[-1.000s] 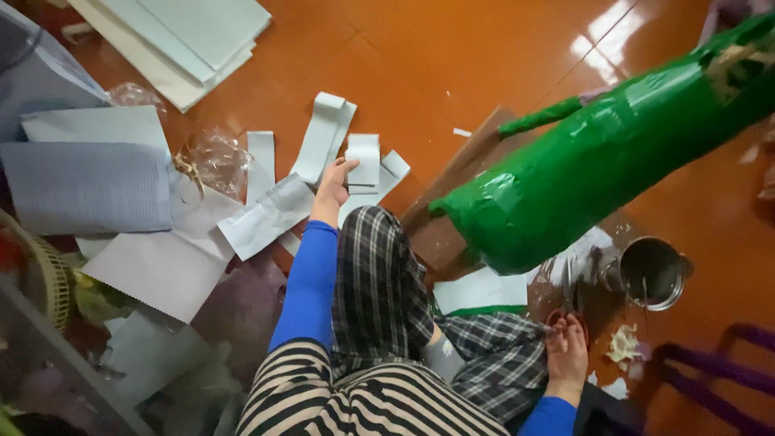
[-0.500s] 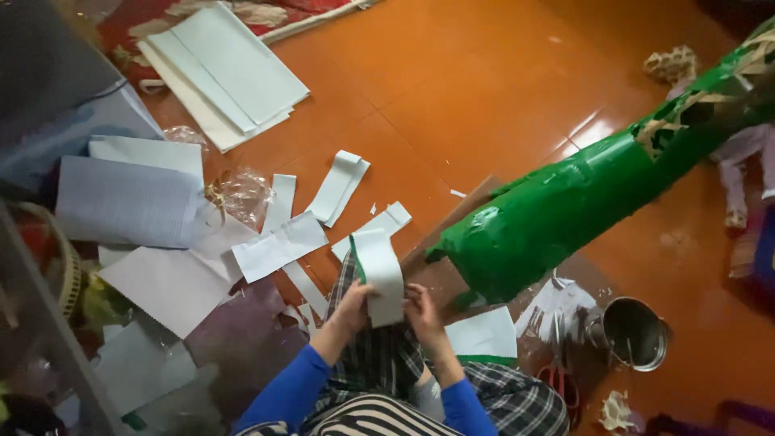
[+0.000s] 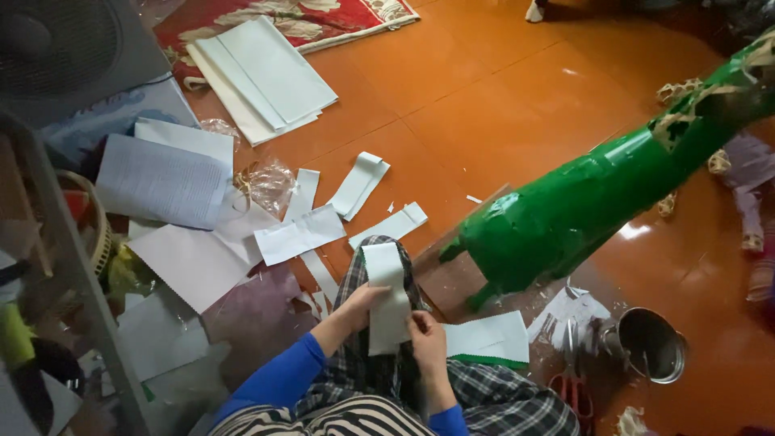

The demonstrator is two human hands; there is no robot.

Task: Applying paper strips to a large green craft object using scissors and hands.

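I sit on an orange tiled floor with both hands on a white paper strip (image 3: 386, 292) held over my plaid-trousered knee. My left hand (image 3: 356, 305) grips the strip's left edge. My right hand (image 3: 426, 339) pinches its lower right edge. Just to the right stands a big green papier-mâché figure (image 3: 597, 206), glossy, with bare patches of woven frame near its upper end. More white paper strips (image 3: 359, 184) and cut pieces (image 3: 299, 234) lie on the floor ahead of me.
A metal pot (image 3: 652, 343) and red-handled scissors (image 3: 571, 386) lie at my right. Stacked white sheets (image 3: 262, 77) rest by a red rug (image 3: 323, 16). A crumpled clear plastic bag (image 3: 270, 184), printed sheets (image 3: 161, 179), a fan (image 3: 56, 40) and a cluttered shelf (image 3: 56, 258) fill the left.
My left hand picked a strip off the floor and drew it back to my lap. My right hand came off the floor and joined it on the strip.
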